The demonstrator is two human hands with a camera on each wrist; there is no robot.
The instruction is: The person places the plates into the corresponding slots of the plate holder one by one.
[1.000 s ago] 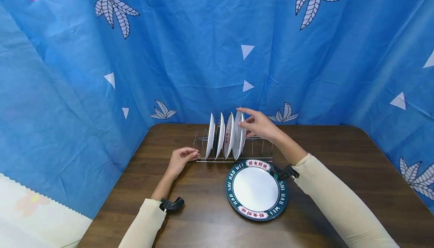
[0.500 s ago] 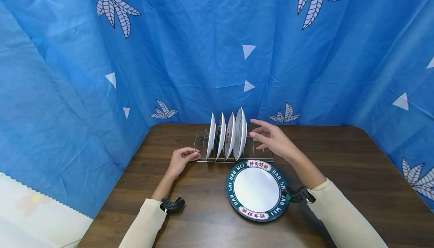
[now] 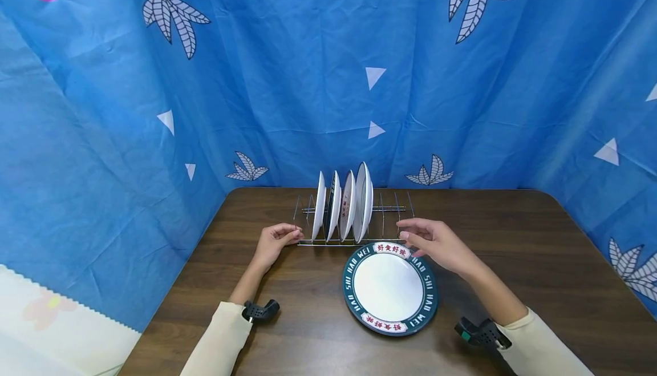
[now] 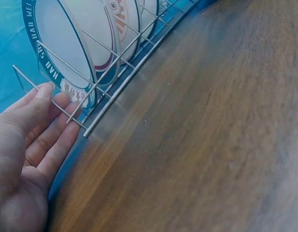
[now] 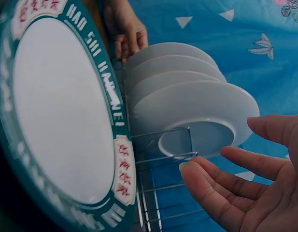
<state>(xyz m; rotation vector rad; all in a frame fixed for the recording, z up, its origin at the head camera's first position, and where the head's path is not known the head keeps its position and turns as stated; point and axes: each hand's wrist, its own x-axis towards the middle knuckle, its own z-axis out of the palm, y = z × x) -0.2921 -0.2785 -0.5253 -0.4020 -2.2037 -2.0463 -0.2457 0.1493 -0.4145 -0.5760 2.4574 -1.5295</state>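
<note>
A metal wire dish rack (image 3: 328, 245) stands at the back of the table with several plates upright in its left and middle slots. The rightmost upright plate (image 3: 363, 205) is the tallest. My left hand (image 3: 274, 245) pinches the rack's left end wire between thumb and fingers, as the left wrist view also shows. In front of the rack lies a flat white plate with a dark green lettered rim (image 3: 390, 287). Near this plate's upper right edge my right hand (image 3: 441, 245) is held with loosely bent fingers and nothing in them. In the right wrist view it appears beside the rack wires.
The brown wooden table (image 3: 513, 250) extends to both sides of the rack. Right of the upright plates, bare wire dividers (image 3: 382, 216) rise from the rack. A blue patterned cloth (image 3: 308, 79) hangs behind the table and along its sides.
My right hand has let go of the tallest upright plate, moved right, then come down and nearer toward the lying plate's edge. The left hand keeps its hold on the rack.
</note>
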